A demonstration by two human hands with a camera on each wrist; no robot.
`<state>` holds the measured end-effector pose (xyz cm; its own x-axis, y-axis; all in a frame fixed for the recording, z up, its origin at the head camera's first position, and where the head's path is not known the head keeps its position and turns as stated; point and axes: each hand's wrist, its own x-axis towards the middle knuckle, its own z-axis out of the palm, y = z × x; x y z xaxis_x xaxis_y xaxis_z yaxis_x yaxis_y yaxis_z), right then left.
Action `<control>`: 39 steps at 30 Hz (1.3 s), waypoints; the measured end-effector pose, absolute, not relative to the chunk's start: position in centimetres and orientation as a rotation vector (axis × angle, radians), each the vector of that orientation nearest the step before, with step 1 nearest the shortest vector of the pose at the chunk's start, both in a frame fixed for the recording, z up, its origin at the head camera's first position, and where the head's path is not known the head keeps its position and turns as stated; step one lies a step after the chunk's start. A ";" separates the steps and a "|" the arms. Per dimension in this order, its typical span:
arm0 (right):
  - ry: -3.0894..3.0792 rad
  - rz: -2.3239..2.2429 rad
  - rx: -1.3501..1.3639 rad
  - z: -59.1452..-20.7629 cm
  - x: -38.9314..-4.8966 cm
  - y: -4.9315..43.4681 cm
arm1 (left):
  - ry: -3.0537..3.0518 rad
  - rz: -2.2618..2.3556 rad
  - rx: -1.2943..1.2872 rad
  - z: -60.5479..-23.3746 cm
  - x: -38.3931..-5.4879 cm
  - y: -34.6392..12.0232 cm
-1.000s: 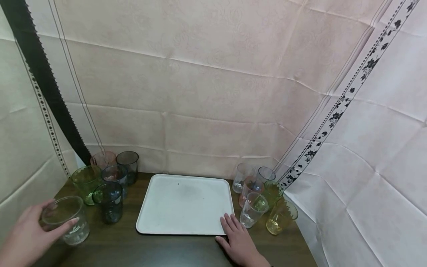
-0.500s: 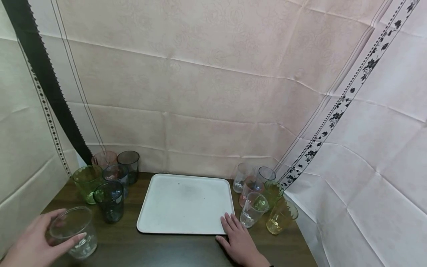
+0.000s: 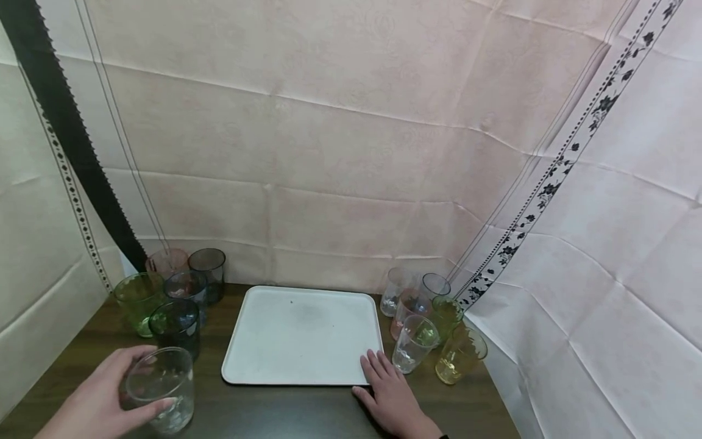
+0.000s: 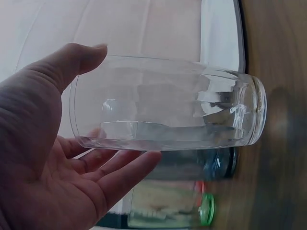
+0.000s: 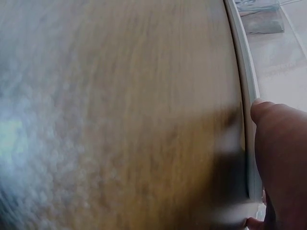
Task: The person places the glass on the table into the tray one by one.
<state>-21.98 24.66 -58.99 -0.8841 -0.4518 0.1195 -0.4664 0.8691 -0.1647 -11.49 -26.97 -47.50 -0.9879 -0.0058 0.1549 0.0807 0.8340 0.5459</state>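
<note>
My left hand (image 3: pixel 104 393) holds a clear drinking glass (image 3: pixel 178 396) near its rim, thumb on one side and fingers on the other. The glass is upright in front of the left group of glasses. In the left wrist view, the glass (image 4: pixel 163 105) lies between thumb and fingers, and a narrow strip of table shows beyond its base. My right hand (image 3: pixel 392 396) rests with fingers spread on the near right corner of a white rectangular tray (image 3: pixel 301 335). The right wrist view has the thumb (image 5: pixel 264 112) against the tray's edge.
Left of the tray stand a dark blue glass (image 3: pixel 175 332), a green glass (image 3: pixel 134 305), a pink one (image 3: pixel 164 261) and others. At its right are several more, including a clear glass (image 3: pixel 411 347) and a yellow glass (image 3: pixel 455 360). Patterned cloth (image 3: pixel 329 152) hangs behind the brown table (image 3: pixel 263 411).
My left hand has carried the clear glass rightward and a little toward me, from beside the green glass to in front of the dark blue one. The right hand and tray have stayed in place.
</note>
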 end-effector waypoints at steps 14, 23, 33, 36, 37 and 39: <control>-2.964 0.276 0.718 -58.9 -22.0 24.7 | -2.772 -1.026 -0.187 -46.1 -15.2 -19.9; -2.962 0.278 0.724 -58.7 -21.9 24.5 | -2.688 -1.029 -0.226 -46.3 -20.2 -17.1; -2.960 0.275 0.719 -58.8 -21.9 24.7 | -2.664 -1.010 -0.132 -47.5 -26.3 -16.0; -2.948 0.274 0.721 -58.9 -21.9 24.7 | -2.659 -1.013 -0.109 -47.6 -27.6 -15.6; -2.944 0.275 0.723 -59.0 -21.9 24.7 | -2.661 -1.017 -0.099 -47.6 -28.0 -15.5; -2.936 0.278 0.725 -59.0 -21.9 24.6 | -2.658 -1.041 -0.072 -47.6 -28.7 -15.4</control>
<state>-21.88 24.65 -59.00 -0.8809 -0.4505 0.1448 -0.4697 0.8698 -0.1513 -28.73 -15.40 -47.59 -0.9581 -0.0567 0.2808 0.1491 0.7384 0.6577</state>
